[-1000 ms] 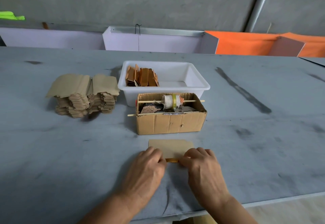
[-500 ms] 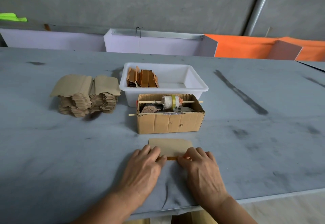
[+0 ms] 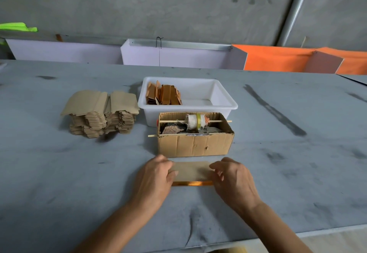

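Folded card (image 3: 191,171) lies flat on the bench (image 3: 59,183), just near of the cardboard box (image 3: 194,145), with a shiny orange strip (image 3: 192,183) exposed along its near edge. Left hand (image 3: 155,181) has the left end: thumb on top, fingers curled over the far corner, so it's gripping. Right hand (image 3: 233,179) is at the right end with fingers curled against the edge, but it's blurred, so I can't tell whether it's holding or only touching. Risks as I see them: if the strip is adhesive, a skewed fold bonds crooked with no second try. Uneven pressure from the two ends would cause that, or the card sliding on the smooth bench. Fingertips straying onto the strip could foul it or lift the flap. Pushing the card far-ward runs it into the box. The stick (image 3: 153,135) poking out of the box's left side sits close to the left hand and could catch a knuckle on the lift.
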Tool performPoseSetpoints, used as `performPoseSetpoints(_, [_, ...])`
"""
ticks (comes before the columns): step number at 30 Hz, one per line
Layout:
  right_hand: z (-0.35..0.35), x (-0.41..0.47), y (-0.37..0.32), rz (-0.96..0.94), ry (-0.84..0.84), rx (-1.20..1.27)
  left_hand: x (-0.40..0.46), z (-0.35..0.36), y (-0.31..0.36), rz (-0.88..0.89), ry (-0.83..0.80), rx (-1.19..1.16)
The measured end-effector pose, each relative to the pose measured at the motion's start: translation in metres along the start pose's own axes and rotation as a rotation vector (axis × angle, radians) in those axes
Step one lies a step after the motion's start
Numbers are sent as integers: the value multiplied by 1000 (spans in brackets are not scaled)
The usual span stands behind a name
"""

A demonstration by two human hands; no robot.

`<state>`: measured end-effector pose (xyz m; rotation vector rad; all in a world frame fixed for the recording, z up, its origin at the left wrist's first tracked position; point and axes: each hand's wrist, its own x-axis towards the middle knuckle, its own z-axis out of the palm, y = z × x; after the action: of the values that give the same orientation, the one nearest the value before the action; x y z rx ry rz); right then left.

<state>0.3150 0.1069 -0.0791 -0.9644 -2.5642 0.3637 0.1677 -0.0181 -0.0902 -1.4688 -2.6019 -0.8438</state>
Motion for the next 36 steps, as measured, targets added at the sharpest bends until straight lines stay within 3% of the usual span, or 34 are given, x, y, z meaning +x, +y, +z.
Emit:
performPoseSetpoints(4, [9, 24, 4, 35, -99, -59, 12, 11, -3, -90, -35, 37])
performPoseSetpoints(13, [5, 43, 9, 25, -357, -13, 8, 10, -9, -62, -85, -58])
performPoseSetpoints(16, [4, 40, 9, -17, -360, -19, 13, 7, -6, -87, -50, -47])
performPoseSetpoints(21, [2, 29, 12, -32, -349, 18, 24, 9, 3, -88, -173, 41])
performPoseSetpoints(36, [4, 21, 15, -30, -301, 63, 21, 8, 9, -50, -166, 147])
